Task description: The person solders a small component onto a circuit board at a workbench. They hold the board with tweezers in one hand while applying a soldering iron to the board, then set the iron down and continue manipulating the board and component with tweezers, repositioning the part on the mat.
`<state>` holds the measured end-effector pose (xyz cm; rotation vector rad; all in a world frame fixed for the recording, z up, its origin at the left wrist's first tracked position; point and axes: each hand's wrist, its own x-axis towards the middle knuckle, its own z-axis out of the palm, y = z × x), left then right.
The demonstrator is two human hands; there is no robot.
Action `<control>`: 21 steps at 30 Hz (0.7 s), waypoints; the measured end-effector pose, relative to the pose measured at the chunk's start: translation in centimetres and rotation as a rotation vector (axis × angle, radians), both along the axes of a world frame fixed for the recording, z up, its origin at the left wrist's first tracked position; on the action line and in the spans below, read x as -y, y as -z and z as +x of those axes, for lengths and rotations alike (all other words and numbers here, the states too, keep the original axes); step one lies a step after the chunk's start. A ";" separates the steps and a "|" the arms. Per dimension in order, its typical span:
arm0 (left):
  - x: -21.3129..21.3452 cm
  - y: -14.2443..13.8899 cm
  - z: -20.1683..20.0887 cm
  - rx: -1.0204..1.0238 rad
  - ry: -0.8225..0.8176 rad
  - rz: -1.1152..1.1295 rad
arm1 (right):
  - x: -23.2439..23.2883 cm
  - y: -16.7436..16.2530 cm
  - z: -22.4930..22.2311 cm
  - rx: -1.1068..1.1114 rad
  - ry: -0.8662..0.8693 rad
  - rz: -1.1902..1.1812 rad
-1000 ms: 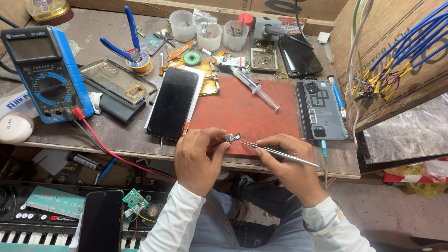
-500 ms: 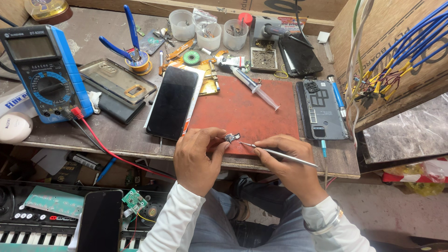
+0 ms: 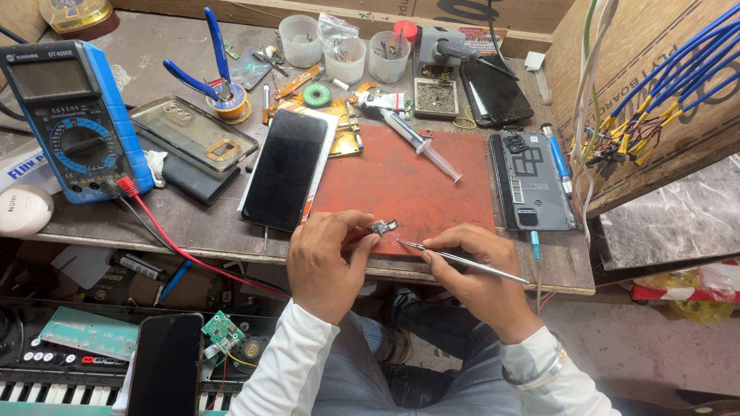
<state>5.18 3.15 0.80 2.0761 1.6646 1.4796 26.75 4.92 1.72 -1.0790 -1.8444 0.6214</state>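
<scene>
The left hand (image 3: 327, 266) pinches a small metal part (image 3: 383, 226) over the near edge of the red mat (image 3: 408, 185) on the bench (image 3: 193, 223). The right hand (image 3: 478, 277) grips tweezers (image 3: 462, 260), tips just beside the part.

Bench, far left: blue multimeter (image 3: 73, 119), red lead (image 3: 166, 239) trailing off the table edge. Beside it, a clear phone case (image 3: 193, 132), then a dark-screened phone (image 3: 287, 168) lying face up. Syringe (image 3: 420, 144) rests at the top edge of the red work mat (image 3: 432, 196). Opened phone back (image 3: 532, 179) right of the mat. Three plastic cups (image 3: 345, 50) along the rear. Blue-handled pliers (image 3: 208, 65) nearby.
</scene>
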 end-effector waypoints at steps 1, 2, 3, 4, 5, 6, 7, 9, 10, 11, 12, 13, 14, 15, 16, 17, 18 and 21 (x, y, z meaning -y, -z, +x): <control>0.0 0.0 0.0 0.000 -0.001 -0.002 | 0.1 0.0 0.0 -0.003 0.000 0.003; 0.0 0.0 0.0 0.001 -0.001 -0.004 | 0.1 0.1 0.0 -0.006 -0.006 0.003; 0.0 0.0 0.0 0.002 0.000 -0.006 | 0.1 0.1 0.0 -0.008 -0.012 0.004; 0.0 0.0 0.0 0.004 0.002 -0.008 | 0.1 0.1 0.0 -0.011 -0.017 0.005; 0.0 0.0 0.0 0.002 0.000 -0.009 | 0.1 0.1 0.1 -0.012 -0.022 0.011; 0.0 0.0 0.0 0.000 -0.002 -0.010 | 0.2 0.1 0.1 -0.013 -0.027 0.017; 0.0 0.0 0.0 -0.002 -0.004 -0.012 | 0.2 0.1 0.1 -0.014 -0.033 0.022; 0.0 -0.1 0.0 -0.001 -0.001 -0.011 | 0.3 0.1 0.1 -0.006 -0.031 0.023; 0.0 -0.1 0.0 0.000 0.000 -0.011 | 0.3 0.1 0.1 -0.001 -0.029 0.024; 0.0 -0.1 0.0 0.002 0.002 -0.009 | 0.3 0.1 0.1 -0.001 -0.026 0.031; 0.1 -0.1 0.0 0.004 0.003 -0.007 | 0.4 0.1 0.0 0.000 -0.024 0.037; 0.1 -0.1 0.0 0.006 0.004 -0.005 | 0.4 0.1 0.0 0.000 -0.021 0.044; 0.1 -0.1 0.0 0.004 0.004 -0.008 | 0.5 0.1 -0.1 0.007 -0.014 0.047; 0.1 -0.1 0.0 0.003 0.003 -0.011 | 0.6 0.2 -0.1 0.013 -0.007 0.050; 0.1 -0.1 0.0 0.002 0.003 -0.014 | 0.6 0.2 -0.1 0.020 -0.001 0.053; 0.1 -0.1 0.0 0.002 0.004 -0.013 | 0.7 0.3 -0.1 0.021 0.005 0.062; 0.1 -0.1 0.0 0.002 0.006 -0.013 | 0.8 0.3 -0.2 0.022 0.011 0.071; 0.1 -0.1 0.0 0.000 0.006 -0.009 | 0.8 0.4 -0.3 0.030 0.021 0.103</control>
